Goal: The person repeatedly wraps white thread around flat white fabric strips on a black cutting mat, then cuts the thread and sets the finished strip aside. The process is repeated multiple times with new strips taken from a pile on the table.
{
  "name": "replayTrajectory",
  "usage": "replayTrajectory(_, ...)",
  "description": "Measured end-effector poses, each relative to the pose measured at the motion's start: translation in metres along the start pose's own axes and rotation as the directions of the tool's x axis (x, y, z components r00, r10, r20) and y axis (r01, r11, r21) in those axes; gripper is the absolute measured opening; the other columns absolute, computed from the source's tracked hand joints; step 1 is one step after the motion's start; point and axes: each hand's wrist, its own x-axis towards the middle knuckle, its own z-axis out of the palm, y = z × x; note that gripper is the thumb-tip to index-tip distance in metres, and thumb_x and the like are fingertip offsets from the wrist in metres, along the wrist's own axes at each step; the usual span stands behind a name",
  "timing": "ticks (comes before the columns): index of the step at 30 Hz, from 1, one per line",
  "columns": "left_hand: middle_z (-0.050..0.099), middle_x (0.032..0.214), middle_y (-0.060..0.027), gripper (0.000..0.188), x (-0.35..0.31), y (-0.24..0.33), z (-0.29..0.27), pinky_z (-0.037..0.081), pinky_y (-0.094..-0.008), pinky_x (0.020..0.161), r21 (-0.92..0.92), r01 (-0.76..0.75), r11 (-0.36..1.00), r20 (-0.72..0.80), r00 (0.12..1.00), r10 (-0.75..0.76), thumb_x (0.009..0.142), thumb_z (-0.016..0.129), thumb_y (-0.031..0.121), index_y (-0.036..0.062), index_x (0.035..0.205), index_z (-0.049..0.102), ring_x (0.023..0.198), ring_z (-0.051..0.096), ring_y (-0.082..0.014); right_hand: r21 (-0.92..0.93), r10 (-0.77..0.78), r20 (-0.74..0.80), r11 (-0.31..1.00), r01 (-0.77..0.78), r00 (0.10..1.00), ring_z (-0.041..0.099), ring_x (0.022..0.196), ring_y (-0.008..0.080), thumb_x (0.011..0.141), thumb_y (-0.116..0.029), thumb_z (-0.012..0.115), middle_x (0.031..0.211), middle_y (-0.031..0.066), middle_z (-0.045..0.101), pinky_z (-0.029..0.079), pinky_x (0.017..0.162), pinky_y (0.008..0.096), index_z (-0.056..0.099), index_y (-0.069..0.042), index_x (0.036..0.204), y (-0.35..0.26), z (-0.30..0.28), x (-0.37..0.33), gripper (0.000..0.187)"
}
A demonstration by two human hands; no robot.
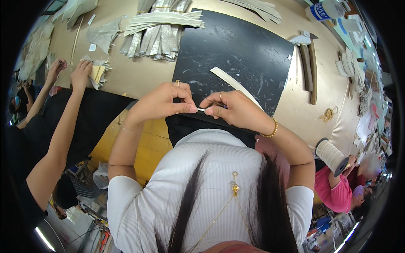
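Close to the front edge of a black mat (230,46), both my hands meet over a thin white strip (201,109). My left hand (164,99) pinches one end of it between thumb and fingers. The other end is pinched by my right hand (240,110), fingertips almost touching the left ones. Only a short stretch of the strip shows between the thumbs; the rest is hidden by the fingers. Behind my right hand, a flat cream band (232,81) lies on the mat, its near end passing out of sight behind the hand.
Bundled silvery and cream strips (162,31) lie at the back left. Two long-handled hammers (313,71) rest right of the mat, with a spool of white cord (333,156) nearer me. At left, a co-worker's hands (82,74) hold a yellowish piece. A plastic bottle (325,10) stands far right.
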Motion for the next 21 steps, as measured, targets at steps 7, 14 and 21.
replayTrajectory(7,0.063,0.084,-0.0027,0.016,0.022,-0.009,-0.019,0.044,-0.0267,0.067,0.034,-0.06,0.998,0.022,0.998,0.059,0.089,0.078,0.017,0.0009,0.085,0.076,0.076,0.057,-0.0121,0.195,0.125,-0.114,0.976,-0.101,0.986,0.059,0.061,0.0097,0.098,-0.022,0.068,0.074,0.004,0.068,0.046,0.058,0.0269,0.073,-0.003,0.101,0.029,-0.011,-0.045,0.02)
replayTrajectory(14,0.062,0.127,-0.0107,0.033,0.055,-0.004,0.045,0.044,-0.0411,0.102,0.73,-0.345,0.59,-0.107,0.795,0.598,0.089,0.075,0.021,0.0047,0.118,0.07,0.12,0.06,-0.0281,0.583,0.175,-0.348,0.809,0.067,0.921,0.042,0.048,0.001,0.1,-0.02,0.067,0.079,0.0033,0.067,0.031,0.043,0.0183,0.068,0.001,0.1,0.066,-0.034,-0.091,0.021)
replayTrajectory(21,0.054,0.139,-0.0088,0.053,0.048,-0.034,0.079,0.034,-0.0506,0.106,0.89,-0.037,0.455,-0.236,0.815,0.529,0.087,0.075,0.031,0.005,0.13,0.06,0.134,0.047,-0.024,0.409,0.171,-0.457,0.912,0.036,0.873,0.047,0.052,0.0013,0.098,-0.021,0.068,0.081,0.0015,0.07,0.034,0.045,0.0186,0.071,0.0,0.107,0.051,-0.034,-0.058,0.022)
